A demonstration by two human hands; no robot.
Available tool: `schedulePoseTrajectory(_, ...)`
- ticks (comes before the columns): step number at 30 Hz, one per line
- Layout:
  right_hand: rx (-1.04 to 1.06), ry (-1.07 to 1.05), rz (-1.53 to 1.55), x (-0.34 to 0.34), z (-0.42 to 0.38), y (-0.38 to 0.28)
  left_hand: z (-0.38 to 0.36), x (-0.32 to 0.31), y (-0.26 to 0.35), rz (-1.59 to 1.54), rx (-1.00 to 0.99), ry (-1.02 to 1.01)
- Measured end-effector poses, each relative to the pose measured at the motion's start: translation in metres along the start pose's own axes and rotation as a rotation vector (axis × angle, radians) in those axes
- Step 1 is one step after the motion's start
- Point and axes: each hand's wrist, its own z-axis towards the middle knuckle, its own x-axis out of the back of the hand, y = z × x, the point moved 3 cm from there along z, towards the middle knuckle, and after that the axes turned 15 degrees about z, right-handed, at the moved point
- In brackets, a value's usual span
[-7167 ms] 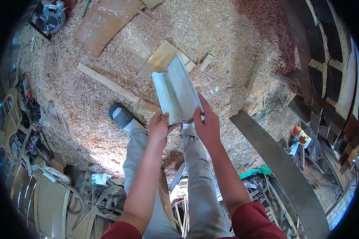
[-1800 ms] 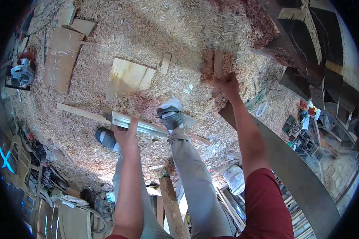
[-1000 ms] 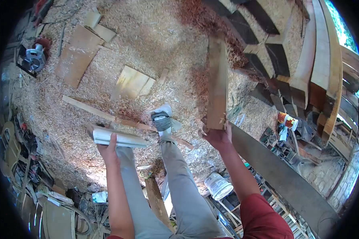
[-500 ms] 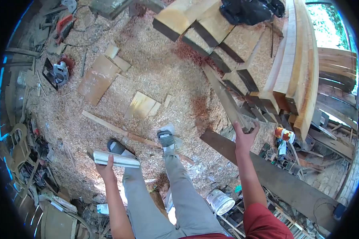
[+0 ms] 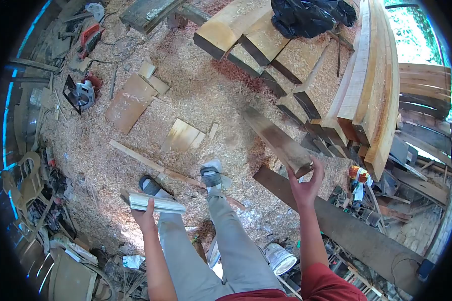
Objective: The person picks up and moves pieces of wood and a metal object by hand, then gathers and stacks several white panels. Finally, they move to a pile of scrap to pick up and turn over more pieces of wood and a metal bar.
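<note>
My left hand is closed round a short stack of thin pale wood strips, in front of my left leg. At the right, my right hand grips the near end of a long brown board, thumb and fingers on its opposite edges. The board slants away to the upper left, with its far end near the sawdust floor. Below it lies a wide dark plank that runs to the lower right.
Stacked timber beams fill the upper right, under a black plastic bag. A circular saw sits on the left. Flat wood pieces and a long thin strip lie on the floor. A white bucket stands near my legs.
The brown board in my right hand has swung left, away from the beams, and shows more of its broad face. The surroundings have shifted slightly in view. My left hand still holds the strips.
</note>
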Motion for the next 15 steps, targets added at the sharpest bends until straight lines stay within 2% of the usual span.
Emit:
schedulePoseTrajectory(2,0.005,0.006,-0.014,0.006,-0.002,0.002,-0.004,-0.002,-0.004,0.009,0.006,-0.008)
schedulePoseTrajectory(4,-0.128,0.101,0.121,0.006,0.004,0.003,-0.008,-0.004,-0.002,0.012,-0.005,-0.015)
schedulePoseTrajectory(5,-0.127,0.103,0.121,0.003,0.008,0.000,-0.011,-0.005,0.000,0.011,-0.007,-0.016)
schedulePoseTrajectory(7,-0.144,0.219,0.362,0.004,0.012,-0.004,-0.019,-0.007,0.007,-0.028,-0.024,-0.039)
schedulePoseTrajectory(11,-0.172,0.122,0.343,-0.013,0.007,0.038,-0.032,-0.004,0.024,-0.057,-0.081,-0.060)
schedulePoseTrajectory(13,-0.411,0.316,0.633,-0.028,-0.001,0.069,-0.040,0.005,0.037,0.000,-0.098,-0.083)
schedulePoseTrajectory(14,-0.403,0.322,0.647,-0.027,-0.001,0.068,-0.044,0.009,0.047,-0.019,-0.101,-0.084)
schedulePoseTrajectory(15,-0.256,0.320,0.366,-0.020,0.000,0.062,-0.050,0.013,0.058,-0.022,-0.117,-0.079)
